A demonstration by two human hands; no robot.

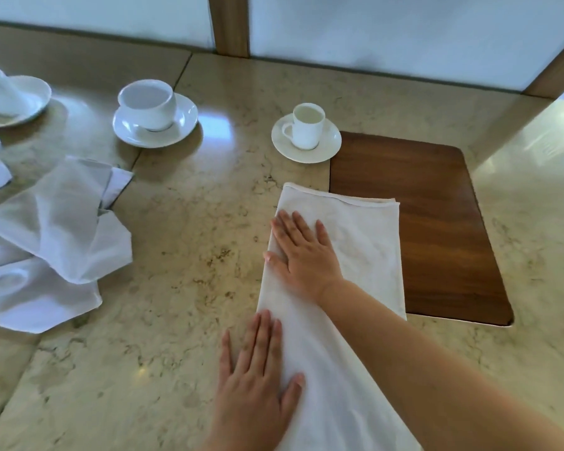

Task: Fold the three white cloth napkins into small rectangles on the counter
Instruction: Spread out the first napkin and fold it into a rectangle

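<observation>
Head view: folded napkin (365, 242), frame centre, pressed flat on worktop (176, 255) by left hand (258, 379) and right hand (303, 255), fingers spread, nothing gripped, presumably to set the crease.

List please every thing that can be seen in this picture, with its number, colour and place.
folded napkin: one, white, centre of counter, a long strip, its right side on the wooden board
crumpled napkins: a white heap, left side; exact number cannot be told
large cup: one, white, on a saucer, back left
small cup: one, white, on a saucer, back centre
plate: one, white, far left, with white cloth on it
wooden board: one, brown, right of centre
counter: one, beige marbled stone
left hand: flat on the napkin's near part
right hand: flat on the napkin's middle
</observation>
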